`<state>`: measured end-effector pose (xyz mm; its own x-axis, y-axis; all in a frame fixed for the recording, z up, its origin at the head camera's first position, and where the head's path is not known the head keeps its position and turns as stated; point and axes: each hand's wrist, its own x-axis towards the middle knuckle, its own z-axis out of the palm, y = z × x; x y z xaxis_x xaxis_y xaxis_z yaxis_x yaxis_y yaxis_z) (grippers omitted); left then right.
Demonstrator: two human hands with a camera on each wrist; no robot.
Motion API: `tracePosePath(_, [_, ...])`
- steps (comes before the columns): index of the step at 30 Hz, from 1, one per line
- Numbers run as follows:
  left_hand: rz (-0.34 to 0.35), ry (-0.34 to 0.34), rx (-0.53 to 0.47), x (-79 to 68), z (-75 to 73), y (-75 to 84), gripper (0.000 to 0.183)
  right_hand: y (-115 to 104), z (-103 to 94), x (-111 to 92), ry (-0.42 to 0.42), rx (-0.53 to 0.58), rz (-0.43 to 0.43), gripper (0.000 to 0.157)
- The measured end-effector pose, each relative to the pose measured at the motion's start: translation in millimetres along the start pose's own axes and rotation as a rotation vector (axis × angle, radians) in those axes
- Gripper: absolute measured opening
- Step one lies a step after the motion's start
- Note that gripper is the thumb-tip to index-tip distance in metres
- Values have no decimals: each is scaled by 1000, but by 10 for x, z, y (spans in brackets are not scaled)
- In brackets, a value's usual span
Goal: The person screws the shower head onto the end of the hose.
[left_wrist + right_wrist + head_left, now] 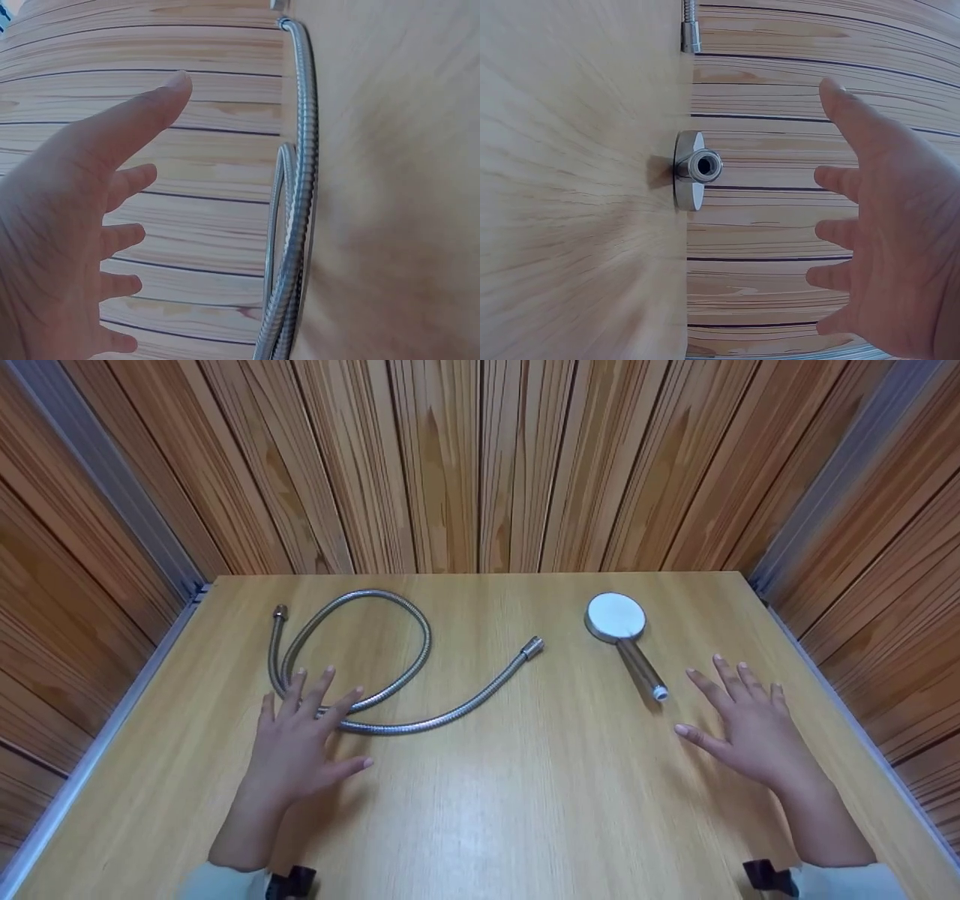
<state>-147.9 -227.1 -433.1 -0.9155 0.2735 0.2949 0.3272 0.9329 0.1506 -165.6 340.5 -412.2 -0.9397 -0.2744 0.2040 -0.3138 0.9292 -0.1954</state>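
A silver metal shower hose [420,726] lies looped on the left half of the table, with a hex-like end nut [280,612] at the far left and a wider end fitting [533,646] near the middle. Over the hose's near side hovers my left hand [292,750], fingers spread and holding nothing; it hides a bit of the loop. To the right lies a handheld shower head [616,617] with a white round face, its handle's threaded end [705,166] pointing toward me. My right hand [757,739], also spread and holding nothing, hovers to the right of that handle.
The light wooden table [480,810] has a back edge against a wood-panelled wall [450,465]. Similar panels stand on the left and right, with metal rails [97,780] along the table's sides. Dark straps [292,881] sit at both wrists.
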Motion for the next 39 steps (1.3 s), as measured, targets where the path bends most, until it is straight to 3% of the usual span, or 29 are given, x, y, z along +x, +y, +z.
tracePosePath(14, [71,8,-121,270,97,208,93,85,40,104,10,259,31,85])
tracePosePath(26, [139,9,-226,484,193,328,89,142,56,223,3,361,68,81])
tracePosePath(39, [117,-38,-415,735,343,533,84,234,224,362,-20,597,139,74])
